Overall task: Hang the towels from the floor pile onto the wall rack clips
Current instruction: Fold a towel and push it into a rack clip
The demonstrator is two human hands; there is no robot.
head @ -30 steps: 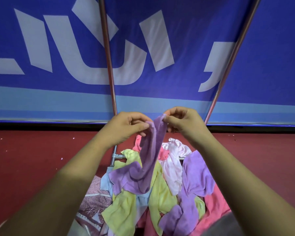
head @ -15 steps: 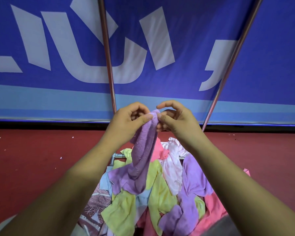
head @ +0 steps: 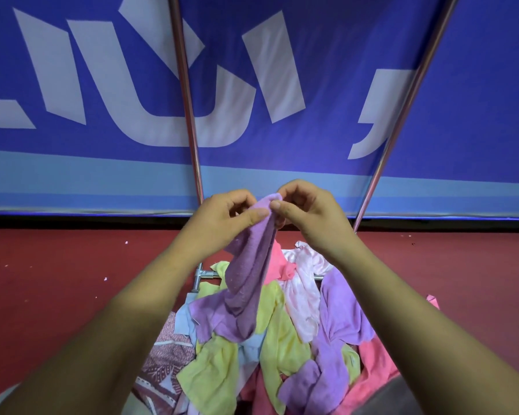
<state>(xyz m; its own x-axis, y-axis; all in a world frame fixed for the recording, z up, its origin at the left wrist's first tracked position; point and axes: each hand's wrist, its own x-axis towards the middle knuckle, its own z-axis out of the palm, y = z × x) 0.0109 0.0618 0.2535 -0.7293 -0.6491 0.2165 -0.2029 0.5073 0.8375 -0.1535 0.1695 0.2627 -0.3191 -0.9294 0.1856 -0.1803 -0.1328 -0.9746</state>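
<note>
Above red floor [head: 57,280], left hand [head: 222,223] and right hand [head: 309,214] pinch purple towel's [head: 246,274] top edge.

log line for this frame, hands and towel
left hand: pinches purple towel top | right hand: pinches same top | towel tail: on floor pile | hung: not yet

There are two bare hands, a left hand [head: 222,226] and a right hand [head: 312,217], and one lilac terry towel [head: 246,274] pinched between them. There are two slanted shiny metal poles, the left pole [head: 186,100] and the right pole [head: 402,109], and one blue fabric banner with white letters [head: 477,85]. One heap of lilac, yellow, pink and pale blue terry towels [head: 282,345] is too tangled to count.
</note>
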